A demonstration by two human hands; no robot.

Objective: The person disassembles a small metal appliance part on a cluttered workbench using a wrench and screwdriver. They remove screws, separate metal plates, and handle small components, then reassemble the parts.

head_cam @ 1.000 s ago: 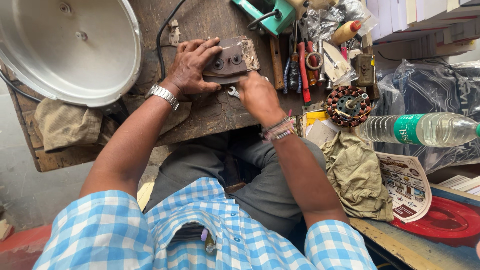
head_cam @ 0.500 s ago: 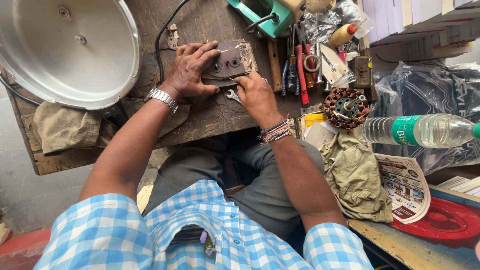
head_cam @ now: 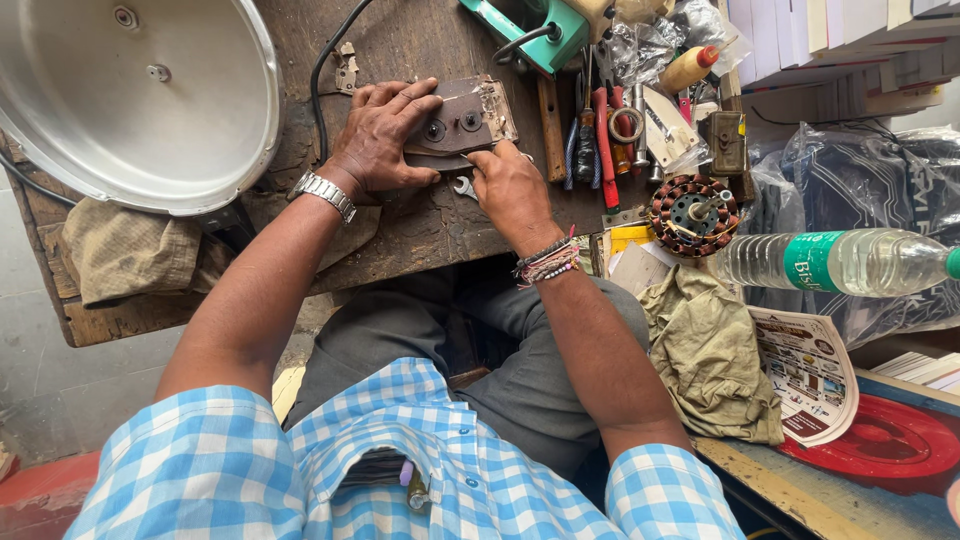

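Brown metal plate (head_cam: 462, 122) lies flat on the wood bench (head_cam: 400, 240), same spot as 1 s ago. L hand (head_cam: 385, 135) pressed on its left side, fingers spread. R hand (head_cam: 508, 185) clenched on a small spanner (head_cam: 465, 186) at plate's near edge, barely shifted, so work looks mid-step. Steel pan (head_cam: 130, 95) lies left, motor stator (head_cam: 692, 213) right.

Both arms reach forward from short checked sleeves, forearms bare, elbows bent slightly and converging ahead. Left hand (head_cam: 385, 135) lies palm down, fingers spread and extended flat, thumb tucked toward the right side; wrist straight, with a metal watch on it. Right hand (head_cam: 508, 187) is curled, fingers bent under and knuckles up, thumb side toward the left hand; wrist carries beaded bands. Hands sit just beside each other, not touching.
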